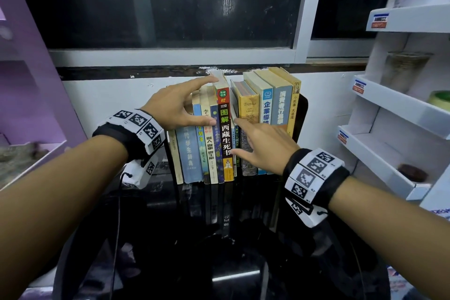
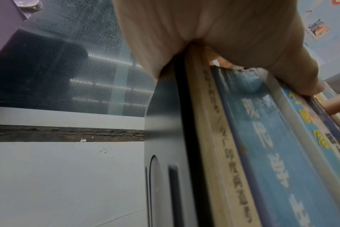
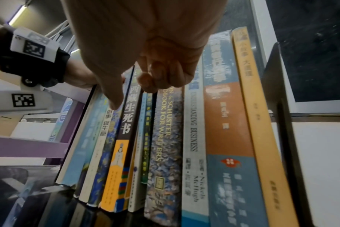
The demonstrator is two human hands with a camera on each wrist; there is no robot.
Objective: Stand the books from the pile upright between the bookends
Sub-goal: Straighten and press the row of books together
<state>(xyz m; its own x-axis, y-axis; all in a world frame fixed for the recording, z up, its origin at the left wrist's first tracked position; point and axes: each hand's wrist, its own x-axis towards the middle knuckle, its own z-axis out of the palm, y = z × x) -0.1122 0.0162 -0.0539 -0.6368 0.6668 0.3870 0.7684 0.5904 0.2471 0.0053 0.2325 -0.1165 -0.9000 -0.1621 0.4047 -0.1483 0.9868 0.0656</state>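
- Your books [image 1: 233,129] stand upright in one row on the glossy black table [image 1: 219,238], spines toward you, against the white wall under the window [image 1: 170,2]; a black bookend [image 1: 300,117] closes the right end.
- The spines are worn and mixed: pale blue, cream, dark blue, a black one with red top and orange foot [image 1: 225,134], a yellow-topped one, light blue, grey-blue, and mustard at the far right; the right-hand books lean slightly left.
- Your left hand [image 1: 175,107] spans the left group, forefinger stretched over the tops, thumb pressed on a spine; the grip is wide, clasping several books at once.
- Your right hand [image 1: 263,143] lies with forefinger and thumb straight on the spines by the black book; the right wrist view shows its other fingers [image 3: 165,72] curled, holding nothing.
- Only the left wrist view shows the left bookend [image 2: 165,153], a dark plate flat against the cream outermost book [image 2: 219,145], with the blue book [image 2: 262,138] next.
- Only the right wrist view lets you read English titles on two spines; a purple shelf [image 3: 29,145] sits behind.
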